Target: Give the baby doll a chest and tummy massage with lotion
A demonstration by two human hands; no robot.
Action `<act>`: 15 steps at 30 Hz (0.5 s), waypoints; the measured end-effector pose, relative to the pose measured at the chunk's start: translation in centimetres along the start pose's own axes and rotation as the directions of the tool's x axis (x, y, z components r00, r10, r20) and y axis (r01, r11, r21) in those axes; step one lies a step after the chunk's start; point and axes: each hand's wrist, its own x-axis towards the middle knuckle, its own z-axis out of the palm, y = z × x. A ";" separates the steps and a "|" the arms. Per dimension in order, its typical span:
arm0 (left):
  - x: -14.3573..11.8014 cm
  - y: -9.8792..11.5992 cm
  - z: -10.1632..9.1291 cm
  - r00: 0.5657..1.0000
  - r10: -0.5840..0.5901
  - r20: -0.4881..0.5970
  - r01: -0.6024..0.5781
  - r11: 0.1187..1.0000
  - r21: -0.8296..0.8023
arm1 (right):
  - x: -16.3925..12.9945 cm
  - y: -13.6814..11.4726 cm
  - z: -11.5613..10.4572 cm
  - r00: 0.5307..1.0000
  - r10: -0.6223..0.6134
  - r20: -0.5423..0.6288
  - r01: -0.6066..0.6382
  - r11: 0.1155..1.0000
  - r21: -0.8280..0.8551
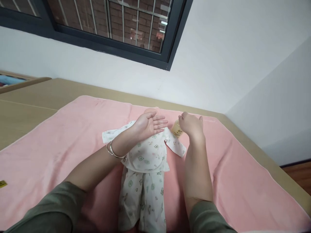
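My left hand [152, 124] is open, its palm turned up and its fingers stretched to the right, above the top of a doll's printed white shirt [149, 153]. To its right my right hand [191, 124] is closed, with its back toward me. A small yellowish bottle [177, 129] with dark markings shows at the thumb side of that hand; its other end is hidden, and the fingers appear to grip it. Matching printed trousers [142, 197] lie below the shirt. Part of the doll's head [151, 110] shows behind my left hand.
A pink blanket [73, 145] with several creases covers a wooden surface [31, 97]. Behind stand a white wall [206, 64] and a dark-framed window [116, 53] with bars outside. A small yellow tag [3, 183] is at the far left.
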 end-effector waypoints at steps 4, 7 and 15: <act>-1.5 0.3 0.1 0.998 0.050 -0.047 -0.050 0.999 -0.009 | 0.4 1.3 -0.2 1.000 0.017 0.002 -0.017 0.980 0.199; -2.3 0.1 0.7 0.995 0.077 -0.061 -0.079 0.996 -0.028 | -0.3 1.1 -0.7 0.998 0.051 -0.031 -0.037 0.932 0.360; -5.6 -0.2 3.6 0.980 0.176 0.092 -0.175 0.984 -0.017 | -8.2 -7.0 -0.3 0.808 -0.480 -0.342 0.569 0.787 0.239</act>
